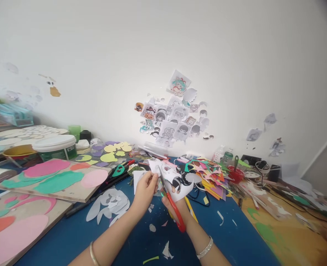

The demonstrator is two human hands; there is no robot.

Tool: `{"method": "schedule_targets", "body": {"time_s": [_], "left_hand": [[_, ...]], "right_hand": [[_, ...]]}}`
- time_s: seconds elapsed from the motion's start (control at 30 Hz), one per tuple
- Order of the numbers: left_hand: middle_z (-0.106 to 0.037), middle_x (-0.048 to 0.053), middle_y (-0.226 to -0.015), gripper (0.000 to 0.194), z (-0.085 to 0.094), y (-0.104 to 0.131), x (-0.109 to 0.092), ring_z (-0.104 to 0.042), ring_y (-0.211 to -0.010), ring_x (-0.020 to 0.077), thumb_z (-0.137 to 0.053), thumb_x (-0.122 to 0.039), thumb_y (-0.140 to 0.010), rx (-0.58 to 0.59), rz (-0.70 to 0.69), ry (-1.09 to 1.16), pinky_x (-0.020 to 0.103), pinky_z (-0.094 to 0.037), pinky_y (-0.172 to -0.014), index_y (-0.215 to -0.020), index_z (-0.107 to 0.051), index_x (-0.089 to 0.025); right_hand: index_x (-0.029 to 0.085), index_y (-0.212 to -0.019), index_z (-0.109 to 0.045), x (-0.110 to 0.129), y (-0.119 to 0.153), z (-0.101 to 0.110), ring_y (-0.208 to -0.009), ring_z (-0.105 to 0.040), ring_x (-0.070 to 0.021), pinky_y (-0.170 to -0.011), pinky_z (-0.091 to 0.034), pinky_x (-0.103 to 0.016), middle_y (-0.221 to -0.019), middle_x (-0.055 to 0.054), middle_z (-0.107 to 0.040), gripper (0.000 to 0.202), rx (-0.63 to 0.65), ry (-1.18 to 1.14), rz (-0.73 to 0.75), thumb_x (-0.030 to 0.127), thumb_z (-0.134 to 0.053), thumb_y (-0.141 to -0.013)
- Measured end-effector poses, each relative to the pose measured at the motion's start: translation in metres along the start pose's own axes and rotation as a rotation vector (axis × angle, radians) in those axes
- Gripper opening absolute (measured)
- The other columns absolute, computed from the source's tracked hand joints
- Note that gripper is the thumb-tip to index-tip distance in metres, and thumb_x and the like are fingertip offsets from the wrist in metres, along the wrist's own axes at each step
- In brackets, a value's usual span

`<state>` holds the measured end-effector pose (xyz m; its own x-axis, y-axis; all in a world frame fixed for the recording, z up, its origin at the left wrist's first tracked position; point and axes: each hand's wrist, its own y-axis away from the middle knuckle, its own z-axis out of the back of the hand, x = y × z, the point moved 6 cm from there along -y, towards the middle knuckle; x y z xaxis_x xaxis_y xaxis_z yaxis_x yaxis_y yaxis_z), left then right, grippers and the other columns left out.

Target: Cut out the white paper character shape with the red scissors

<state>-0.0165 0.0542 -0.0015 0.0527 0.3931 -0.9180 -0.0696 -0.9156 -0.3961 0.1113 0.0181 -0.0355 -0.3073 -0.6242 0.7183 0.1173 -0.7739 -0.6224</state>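
Apparent cutting step: left hand (147, 186), nearly closed, pinched white paper (154, 165); right hand (183, 208) curled around red-handled scissors (172, 202). Next snip likely called for steadied paper.

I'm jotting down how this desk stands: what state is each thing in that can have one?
Scissors: held in the right hand; how far open is unclear
White paper: pinched in the left hand
Tub: lid on
Yellow bowl: uncovered
Bottles: upright; caps unclear
Grey cut-outs: lying on the blue tabletop
Drawings: stuck to the wall
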Motion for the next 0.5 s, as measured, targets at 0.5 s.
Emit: {"method": "schedule_targets", "body": {"time_s": [0.5], "left_hand": [[-0.04, -0.008, -0.045, 0.032, 0.0004, -0.0049, -0.003, -0.038, -0.042, 0.0097, -0.046, -0.045, -0.079, 0.084, 0.001, -0.079, 0.022, -0.032, -0.047, -0.061, -0.038, -0.021]], "right_hand": [[0.023, -0.126, -0.049, 0.0065, -0.0017, 0.0025, -0.103, -0.058, -0.0259, -0.093, -0.047, -0.04, -0.108, -0.01, -0.062, 0.042, 0.001, -0.031, 0.025, 0.035, -0.053, -0.086]]}}
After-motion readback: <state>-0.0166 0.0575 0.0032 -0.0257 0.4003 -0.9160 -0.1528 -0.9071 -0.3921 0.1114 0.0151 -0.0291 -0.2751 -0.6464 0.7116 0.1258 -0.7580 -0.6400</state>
